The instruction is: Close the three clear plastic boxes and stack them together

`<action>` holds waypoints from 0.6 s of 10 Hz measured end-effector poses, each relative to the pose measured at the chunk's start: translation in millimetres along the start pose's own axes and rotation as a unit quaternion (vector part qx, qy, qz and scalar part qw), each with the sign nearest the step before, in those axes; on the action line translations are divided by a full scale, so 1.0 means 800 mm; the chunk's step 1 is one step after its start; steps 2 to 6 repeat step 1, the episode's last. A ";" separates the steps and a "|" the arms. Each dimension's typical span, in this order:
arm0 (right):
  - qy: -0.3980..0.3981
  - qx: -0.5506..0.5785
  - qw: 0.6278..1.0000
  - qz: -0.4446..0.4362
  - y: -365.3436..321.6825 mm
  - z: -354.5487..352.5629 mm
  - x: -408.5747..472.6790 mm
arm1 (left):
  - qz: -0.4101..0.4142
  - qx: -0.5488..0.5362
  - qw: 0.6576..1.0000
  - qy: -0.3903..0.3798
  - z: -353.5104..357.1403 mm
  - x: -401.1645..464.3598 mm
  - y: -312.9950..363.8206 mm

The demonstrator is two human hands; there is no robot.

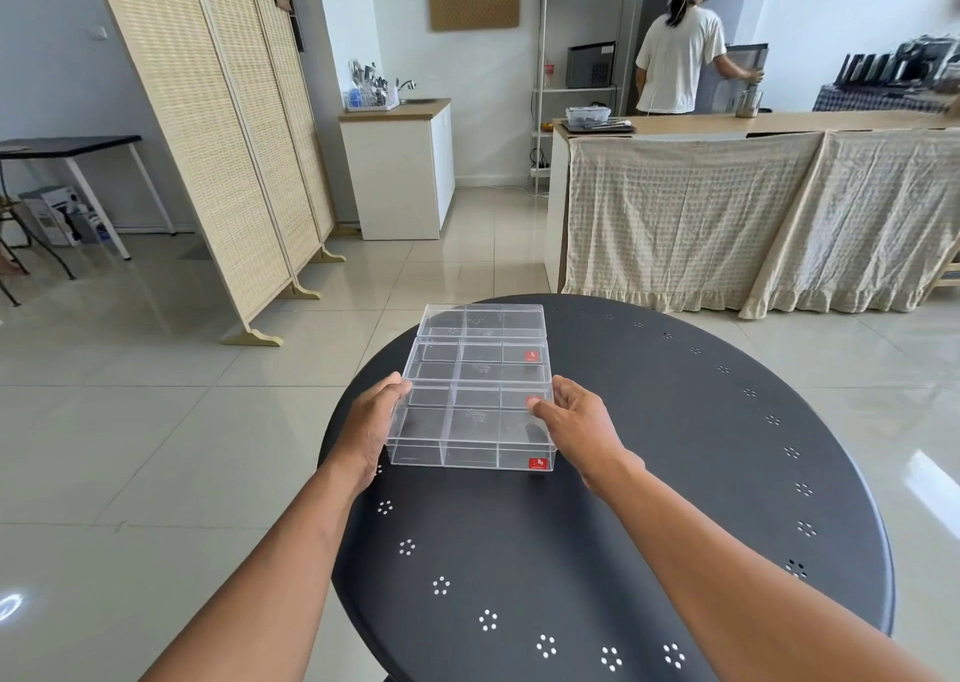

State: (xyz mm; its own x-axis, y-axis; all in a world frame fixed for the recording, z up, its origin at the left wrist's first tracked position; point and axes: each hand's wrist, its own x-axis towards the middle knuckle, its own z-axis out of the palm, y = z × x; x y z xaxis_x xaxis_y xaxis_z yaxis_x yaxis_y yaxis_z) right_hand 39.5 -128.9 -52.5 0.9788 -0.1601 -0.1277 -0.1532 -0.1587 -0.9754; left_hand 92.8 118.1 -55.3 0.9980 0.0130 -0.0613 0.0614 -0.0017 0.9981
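Three clear plastic boxes with inner dividers lie in a row on the round black table (675,473). The nearest box (470,434) has a red sticker at its front right corner. Touching behind it is the middle box (475,362), also with a red sticker, and the far box (483,320) is at the table's far edge. All lids look shut. My left hand (371,421) grips the left side of the nearest box. My right hand (576,421) grips its right side, thumb on the lid.
The table has small perforated dot patterns and ends close to the boxes on the left. Beyond are a tiled floor, a rattan folding screen (223,125), a white cabinet (397,172) and a cloth-draped counter (753,214). A person (678,42) stands far behind the counter.
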 end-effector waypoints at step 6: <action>0.018 0.008 1.000 -0.003 -0.005 -0.006 -0.006 | 0.038 -0.006 0.999 0.016 -0.002 -0.004 0.005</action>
